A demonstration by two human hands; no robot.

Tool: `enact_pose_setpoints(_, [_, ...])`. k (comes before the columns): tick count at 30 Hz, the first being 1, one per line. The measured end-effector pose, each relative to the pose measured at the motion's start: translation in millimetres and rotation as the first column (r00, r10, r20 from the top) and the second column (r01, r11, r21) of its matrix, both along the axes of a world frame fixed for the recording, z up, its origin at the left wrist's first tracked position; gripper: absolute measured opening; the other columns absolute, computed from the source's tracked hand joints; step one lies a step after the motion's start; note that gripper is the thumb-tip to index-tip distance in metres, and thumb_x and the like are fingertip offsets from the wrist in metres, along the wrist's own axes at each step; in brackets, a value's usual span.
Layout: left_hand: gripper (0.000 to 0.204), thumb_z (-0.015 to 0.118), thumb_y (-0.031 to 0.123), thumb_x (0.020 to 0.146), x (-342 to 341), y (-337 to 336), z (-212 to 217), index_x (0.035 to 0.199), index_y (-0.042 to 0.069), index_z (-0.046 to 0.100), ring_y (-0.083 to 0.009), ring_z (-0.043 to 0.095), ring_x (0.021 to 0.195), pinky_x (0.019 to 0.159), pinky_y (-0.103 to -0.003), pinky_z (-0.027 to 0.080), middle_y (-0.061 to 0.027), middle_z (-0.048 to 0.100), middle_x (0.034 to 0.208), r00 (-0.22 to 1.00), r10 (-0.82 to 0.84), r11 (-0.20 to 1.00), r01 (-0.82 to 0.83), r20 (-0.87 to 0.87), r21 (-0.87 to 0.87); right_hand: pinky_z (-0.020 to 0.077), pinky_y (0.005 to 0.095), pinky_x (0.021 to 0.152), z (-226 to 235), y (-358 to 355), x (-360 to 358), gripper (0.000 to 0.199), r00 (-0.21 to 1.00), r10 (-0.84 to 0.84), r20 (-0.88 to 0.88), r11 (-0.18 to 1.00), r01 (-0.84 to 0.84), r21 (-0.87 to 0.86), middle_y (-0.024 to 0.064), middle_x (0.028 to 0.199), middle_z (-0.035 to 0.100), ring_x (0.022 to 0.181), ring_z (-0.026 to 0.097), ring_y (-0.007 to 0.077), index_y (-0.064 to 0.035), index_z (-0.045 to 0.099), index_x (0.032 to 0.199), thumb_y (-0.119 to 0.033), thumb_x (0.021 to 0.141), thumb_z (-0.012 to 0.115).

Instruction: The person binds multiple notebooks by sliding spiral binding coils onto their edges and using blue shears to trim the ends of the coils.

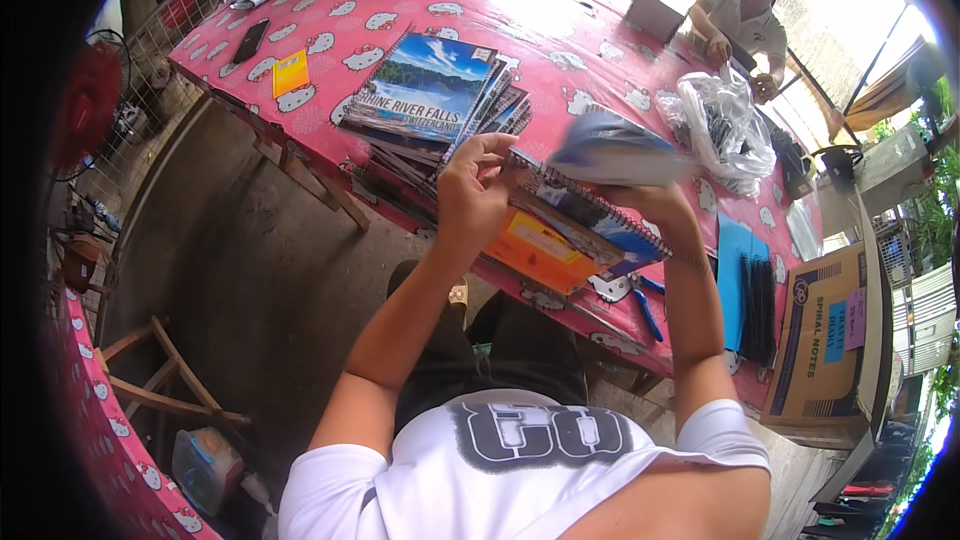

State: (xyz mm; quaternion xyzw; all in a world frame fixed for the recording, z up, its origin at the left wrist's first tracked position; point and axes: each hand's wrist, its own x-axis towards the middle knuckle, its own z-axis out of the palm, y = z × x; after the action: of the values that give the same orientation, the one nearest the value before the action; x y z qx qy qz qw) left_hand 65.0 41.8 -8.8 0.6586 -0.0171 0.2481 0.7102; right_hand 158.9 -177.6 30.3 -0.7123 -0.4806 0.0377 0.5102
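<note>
My left hand (474, 192) is closed at the upper left end of a spiral notebook (590, 208) with a dark wire coil, at the table's near edge. My right hand (655, 204) grips its right part, fingers partly hidden. Just above that hand, a blue and white sheet or cover (622, 148) is smeared by motion; I cannot tell whether it belongs to the same notebook. An orange cover (545, 248) faces me below the coil. Left of my hands lies a pile of spiral notebooks (425, 85), the top one showing a river landscape.
Blue-handled pliers (648, 312), a blue sheet (735, 245) and black coils (757, 310) lie right. Beyond are a clear plastic bag (725, 130) and a person (750, 20) handling something. A cardboard box (822, 335) stands right; a phone (250, 42) and yellow booklet (291, 74) lie left.
</note>
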Motion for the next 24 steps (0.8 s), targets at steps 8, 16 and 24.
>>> enact_pose_setpoints(8, [0.032,0.07,-0.005,0.078,-1.2,7.7,-6.5,0.109,0.003,0.068,-0.0077,0.06,0.086,0.076,-0.021,0.049,-0.003,0.066,0.096,0.997,-0.077,0.991,0.079,0.023,-0.11,0.0497,0.0321,0.07,-7.6,19.5,0.6,0.045,0.94,-0.336,0.063,0.877,0.337,-0.342,0.0085,0.083,0.064,0.076,0.061,0.0154,-0.0052,0.059,0.111,-0.002,0.066,0.068])
enact_pose_setpoints(16, [0.025,0.073,-0.002,0.078,17.5,17.9,13.8,0.101,0.0,0.063,-0.0101,0.062,0.087,0.077,-0.023,0.051,-0.0084,0.066,0.099,0.925,-0.308,0.948,0.318,-0.223,0.006,0.0468,0.044,0.086,-76.5,-71.0,-34.4,0.039,0.672,-0.493,0.552,0.544,0.734,-0.407,0.0179,0.12,0.054,0.109,0.056,0.0361,-0.0047,0.058,0.105,-0.017,0.071,0.072])
enact_pose_setpoints(24, [0.02,0.073,-0.005,0.074,-78.6,-2.9,126.7,0.088,0.003,0.061,-0.0234,0.064,0.078,0.068,-0.034,0.054,-0.0119,0.067,0.094,0.673,-0.133,0.922,-0.186,0.728,0.34,0.0386,0.0459,0.099,-85.2,-121.8,-155.7,0.046,0.645,-0.648,0.406,0.486,0.76,-0.431,0.0186,0.124,0.051,0.117,0.048,0.0369,-0.0026,0.058,0.112,-0.027,0.076,0.074])
